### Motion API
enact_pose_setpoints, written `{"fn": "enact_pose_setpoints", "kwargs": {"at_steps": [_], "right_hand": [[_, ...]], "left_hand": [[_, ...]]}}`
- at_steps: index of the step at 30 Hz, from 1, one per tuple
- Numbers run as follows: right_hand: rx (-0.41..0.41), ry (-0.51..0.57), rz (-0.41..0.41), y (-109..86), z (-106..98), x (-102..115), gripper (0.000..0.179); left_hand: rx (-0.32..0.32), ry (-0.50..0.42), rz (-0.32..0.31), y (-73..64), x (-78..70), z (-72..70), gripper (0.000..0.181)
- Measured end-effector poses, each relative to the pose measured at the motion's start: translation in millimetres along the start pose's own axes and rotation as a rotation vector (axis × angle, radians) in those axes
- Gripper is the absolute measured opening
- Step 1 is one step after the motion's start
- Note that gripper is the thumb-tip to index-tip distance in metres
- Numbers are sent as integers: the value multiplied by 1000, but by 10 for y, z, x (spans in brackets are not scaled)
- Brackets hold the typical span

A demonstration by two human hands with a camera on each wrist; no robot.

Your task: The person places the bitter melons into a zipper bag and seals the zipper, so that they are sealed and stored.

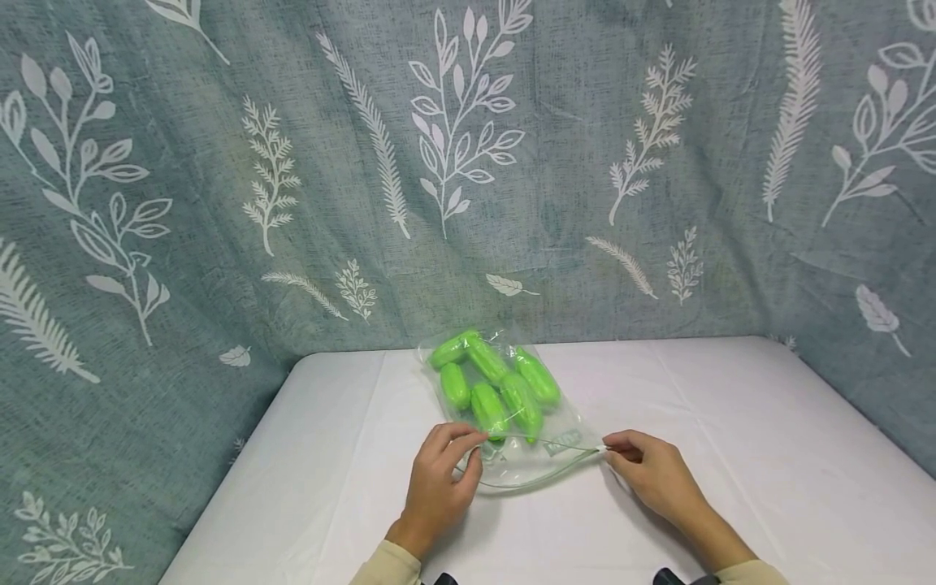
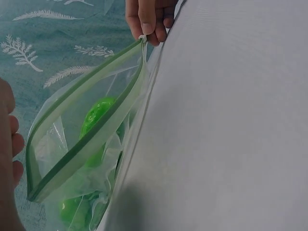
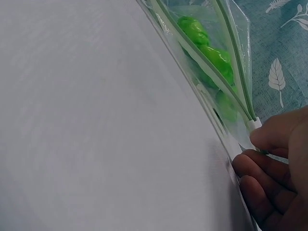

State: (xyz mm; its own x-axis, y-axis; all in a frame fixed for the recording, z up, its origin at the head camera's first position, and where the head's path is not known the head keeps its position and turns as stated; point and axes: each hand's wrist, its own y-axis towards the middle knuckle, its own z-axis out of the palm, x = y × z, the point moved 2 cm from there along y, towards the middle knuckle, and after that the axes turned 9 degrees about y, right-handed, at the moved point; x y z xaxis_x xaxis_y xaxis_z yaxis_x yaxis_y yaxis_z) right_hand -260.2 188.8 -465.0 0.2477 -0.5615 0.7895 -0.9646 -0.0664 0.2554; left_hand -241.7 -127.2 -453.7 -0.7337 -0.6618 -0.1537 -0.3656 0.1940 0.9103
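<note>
A clear zip bag (image 1: 552,471) with a green-edged mouth lies on the white-covered table, its mouth toward me and spread apart. Several bright green, oblong, smooth pieces (image 1: 521,402) are inside it. My right hand (image 1: 658,479) pinches the white zip slider (image 3: 255,125) at the right end of the mouth between thumb and fingers. My left hand (image 1: 442,479) is over the left end of the mouth, index fingertip at the far rim, thumb and index apart. In the left wrist view, the bag's left corner stands beside the left fingers (image 2: 17,144), outside their grip.
The table (image 1: 329,487) has a white cloth with fold lines. Behind it and along both sides hangs a grey-green curtain (image 1: 556,244) with white leaf prints. The bag's far end reaches the table's back edge.
</note>
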Motion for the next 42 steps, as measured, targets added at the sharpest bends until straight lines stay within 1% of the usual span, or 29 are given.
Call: {"fn": "enact_pose_setpoints", "kwargs": {"at_steps": [2, 5, 8, 10, 12, 15, 19, 23, 28, 33, 35, 42], "right_hand": [[-1, 1, -4, 1, 0, 5, 21], [1, -1, -10, 1, -1, 11, 20], [1, -3, -13, 3, -3, 10, 20], [0, -5, -17, 4, -4, 9, 20], [0, -5, -18, 4, -5, 8, 20], [1, -4, -16, 1, -7, 10, 21], [7, 2, -12, -5, -6, 11, 21], [-2, 4, -22, 0, 0, 6, 21], [-5, -5, -21, 11, 7, -4, 21], [-4, -1, -11, -2, 7, -13, 21], [-6, 3, -14, -7, 8, -19, 21], [-25, 9, -43, -14, -1, -36, 18]], "left_hand": [[-10, -11, 5, 5, -11, -2, 18], [1, -25, 3, 8, -30, 0, 11], [4, -36, 11, 15, -49, 10, 8], [-5, -40, 22, 27, -66, 16, 7], [-7, -37, 32, 41, -91, 26, 6], [17, -34, 52, 59, -151, 40, 6], [54, -43, 102, 74, -247, 71, 8], [64, -63, 138, 96, -323, 119, 13], [82, -80, 144, 111, -411, 226, 16], [126, -83, 135, 115, -519, 370, 15], [147, -66, 132, 124, -567, 422, 15], [230, 38, 123, 184, -755, 610, 7]]}}
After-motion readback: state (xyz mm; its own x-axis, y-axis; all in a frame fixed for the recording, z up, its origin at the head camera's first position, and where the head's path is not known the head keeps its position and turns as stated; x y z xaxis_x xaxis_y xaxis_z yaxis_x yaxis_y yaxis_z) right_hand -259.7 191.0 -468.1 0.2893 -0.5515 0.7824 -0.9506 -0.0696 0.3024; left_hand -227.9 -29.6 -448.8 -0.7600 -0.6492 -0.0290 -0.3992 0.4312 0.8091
